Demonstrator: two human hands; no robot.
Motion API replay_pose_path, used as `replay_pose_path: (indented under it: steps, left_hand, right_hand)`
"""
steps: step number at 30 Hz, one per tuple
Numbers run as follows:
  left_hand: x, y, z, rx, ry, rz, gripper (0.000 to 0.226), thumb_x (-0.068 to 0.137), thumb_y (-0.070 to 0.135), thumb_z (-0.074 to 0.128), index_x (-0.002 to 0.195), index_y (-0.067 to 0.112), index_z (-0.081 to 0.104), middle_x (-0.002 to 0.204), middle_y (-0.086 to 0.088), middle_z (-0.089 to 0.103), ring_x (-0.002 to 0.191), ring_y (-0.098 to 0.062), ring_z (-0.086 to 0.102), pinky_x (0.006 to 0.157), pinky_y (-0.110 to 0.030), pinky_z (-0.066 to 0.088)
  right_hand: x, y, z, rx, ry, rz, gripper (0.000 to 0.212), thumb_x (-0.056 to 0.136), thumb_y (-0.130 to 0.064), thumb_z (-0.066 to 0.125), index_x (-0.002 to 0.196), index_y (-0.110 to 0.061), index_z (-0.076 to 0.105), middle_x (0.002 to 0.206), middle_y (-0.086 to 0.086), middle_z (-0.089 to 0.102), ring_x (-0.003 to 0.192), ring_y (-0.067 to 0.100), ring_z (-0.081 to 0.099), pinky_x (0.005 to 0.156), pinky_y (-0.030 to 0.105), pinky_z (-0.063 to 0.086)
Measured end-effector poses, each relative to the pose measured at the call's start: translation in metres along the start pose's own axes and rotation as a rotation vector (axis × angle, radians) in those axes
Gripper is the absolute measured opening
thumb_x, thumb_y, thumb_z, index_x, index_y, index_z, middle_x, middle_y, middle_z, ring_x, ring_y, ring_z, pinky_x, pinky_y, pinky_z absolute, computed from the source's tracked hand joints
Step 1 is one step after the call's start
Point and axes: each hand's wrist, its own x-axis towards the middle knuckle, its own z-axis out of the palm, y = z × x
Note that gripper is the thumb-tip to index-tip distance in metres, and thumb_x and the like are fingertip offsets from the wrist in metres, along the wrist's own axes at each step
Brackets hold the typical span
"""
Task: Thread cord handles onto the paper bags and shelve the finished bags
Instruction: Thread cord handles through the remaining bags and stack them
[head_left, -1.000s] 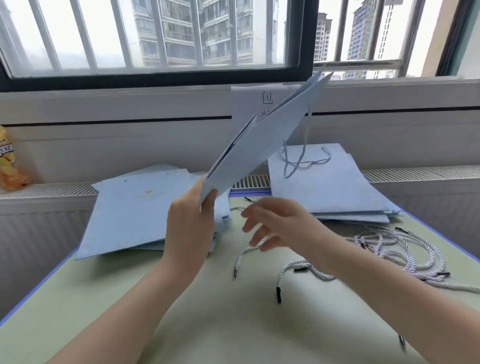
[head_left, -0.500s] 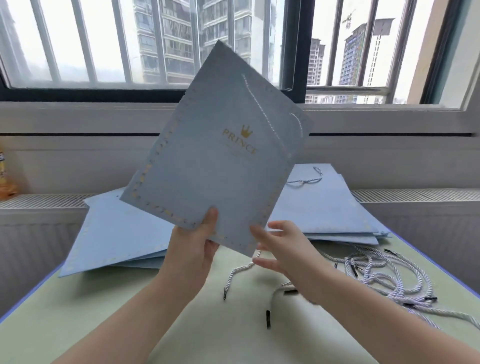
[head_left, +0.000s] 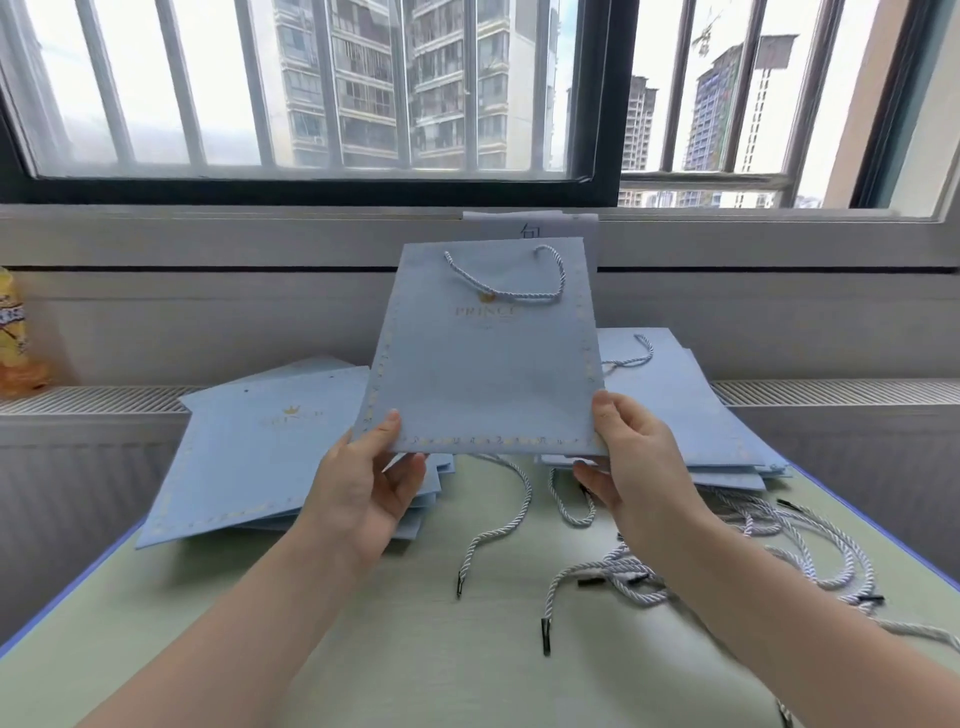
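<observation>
Left hand (head_left: 366, 480) pinches the lower left corner of a flat pale-blue paper bag with a gold dotted border (head_left: 488, 358), thumb on the printed face and fingers curled beneath; the bag is held up over the pale-green table (head_left: 415, 649), its top edge toward the window. To the far left, an orange snack packet (head_left: 15, 338) stands on the white radiator ledge (head_left: 93, 399), partly cut off by the frame. Next to it, a stack of flat blue bags without handles (head_left: 260, 447) lies on the table, by appearance waiting for cords. At centre, a white twisted cord handle (head_left: 506, 278) already loops across the face of the held bag, so this side at least looks threaded; whether the back carries a handle cannot be seen. Right hand (head_left: 631, 467) grips the lower right corner in the same way, thumb on top. Behind it, a second stack of blue bags with a cord loop showing (head_left: 675, 400) lies at the table's far edge, seemingly the finished pile. Loose white cords with black tips (head_left: 675, 561) lie scattered on the table to the right, suggesting much threading remains. No shelf is visible. A white paper sign (head_left: 535, 226) behind the held bag is mostly hidden, its writing unreadable.
</observation>
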Motion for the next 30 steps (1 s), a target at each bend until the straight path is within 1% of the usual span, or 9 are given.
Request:
replay_pose_path:
  steps: [3, 5, 9, 11, 14, 19, 23, 26, 30]
  left_hand:
    - [0.001, -0.002, 0.001, -0.049, 0.005, -0.069, 0.005, 0.091, 0.005, 0.055, 0.090, 0.008, 0.059, 0.087, -0.007, 0.065, 0.074, -0.018, 0.061, 0.041, -0.015, 0.050]
    - [-0.002, -0.004, 0.003, -0.067, -0.044, -0.092, 0.006, 0.091, 0.003, 0.054, 0.089, 0.006, 0.059, 0.079, -0.006, 0.068, 0.065, -0.016, 0.066, 0.044, -0.016, 0.051]
    - [-0.011, -0.010, 0.011, 0.102, -0.253, -0.060, 0.015, 0.093, 0.008, 0.050, 0.104, 0.004, 0.059, 0.085, -0.008, 0.072, 0.067, -0.014, 0.069, 0.052, -0.018, 0.054]
    - [-0.015, -0.010, 0.014, 0.338, -0.267, 0.031, 0.019, 0.098, 0.019, 0.044, 0.106, 0.009, 0.058, 0.089, -0.006, 0.071, 0.067, -0.011, 0.069, 0.050, -0.018, 0.051]
    - [-0.013, -0.011, 0.014, 0.920, -0.168, 0.397, 0.024, 0.100, 0.034, 0.036, 0.096, 0.021, 0.056, 0.090, 0.003, 0.063, 0.069, -0.005, 0.064, 0.058, -0.020, 0.046]
    - [-0.002, -0.003, -0.004, 1.575, 0.093, 0.750, 0.021, 0.098, 0.025, 0.044, 0.111, 0.016, 0.057, 0.107, 0.000, 0.063, 0.102, -0.020, 0.054, 0.084, -0.036, 0.043]
    - [0.005, 0.000, -0.016, 1.994, 0.196, 0.649, 0.035, 0.098, 0.030, 0.041, 0.132, 0.019, 0.042, 0.122, -0.005, 0.055, 0.117, -0.026, 0.042, 0.091, -0.036, 0.035]
    - [0.009, -0.001, -0.020, 2.097, 0.196, 0.487, 0.042, 0.098, 0.043, 0.038, 0.134, 0.020, 0.037, 0.129, -0.006, 0.051, 0.123, -0.027, 0.039, 0.095, -0.038, 0.033]
    - [0.011, 0.000, -0.022, 2.116, 0.182, 0.455, 0.055, 0.093, 0.056, 0.040, 0.135, 0.021, 0.039, 0.132, -0.005, 0.050, 0.124, -0.027, 0.039, 0.096, -0.038, 0.031]
  right_hand:
    - [-0.003, -0.003, 0.003, 0.150, -0.165, 0.028, 0.021, 0.087, -0.041, 0.055, 0.098, -0.024, 0.060, 0.076, -0.011, 0.069, 0.065, 0.007, 0.064, 0.054, 0.023, 0.049]
    - [-0.007, -0.001, 0.008, 0.132, -0.345, 0.054, 0.029, 0.078, -0.036, 0.062, 0.102, -0.020, 0.059, 0.085, -0.005, 0.070, 0.072, 0.012, 0.066, 0.055, 0.024, 0.052]
    - [-0.012, 0.010, 0.013, 0.082, -0.417, 0.127, 0.016, 0.094, -0.016, 0.053, 0.104, -0.006, 0.061, 0.091, 0.006, 0.070, 0.068, 0.015, 0.067, 0.058, 0.023, 0.054]
    - [-0.007, 0.010, 0.011, 0.168, -0.344, 0.152, 0.016, 0.096, -0.011, 0.049, 0.100, 0.002, 0.058, 0.082, 0.012, 0.069, 0.062, 0.015, 0.066, 0.054, 0.021, 0.054]
    - [0.003, 0.006, 0.007, 0.353, -0.131, 0.156, 0.007, 0.096, -0.004, 0.049, 0.091, 0.002, 0.050, 0.075, 0.016, 0.060, 0.054, 0.015, 0.066, 0.050, 0.020, 0.053]
    - [0.018, 0.000, -0.011, 0.362, 0.056, 0.111, 0.007, 0.098, -0.006, 0.046, 0.095, 0.000, 0.049, 0.081, 0.016, 0.059, 0.048, 0.010, 0.062, 0.044, 0.019, 0.050]
    - [0.025, -0.007, -0.027, 0.254, 0.191, 0.129, 0.015, 0.097, -0.005, 0.044, 0.084, -0.005, 0.053, 0.073, 0.009, 0.061, 0.044, 0.006, 0.058, 0.038, 0.015, 0.044]
    - [0.028, -0.003, -0.033, 0.204, 0.251, 0.188, 0.017, 0.097, -0.004, 0.043, 0.082, -0.004, 0.051, 0.071, 0.008, 0.060, 0.045, 0.008, 0.056, 0.034, 0.014, 0.041]
    - [0.027, 0.002, -0.033, 0.190, 0.347, 0.228, 0.026, 0.099, -0.016, 0.043, 0.076, -0.007, 0.051, 0.067, 0.004, 0.053, 0.043, 0.009, 0.052, 0.033, 0.012, 0.038]
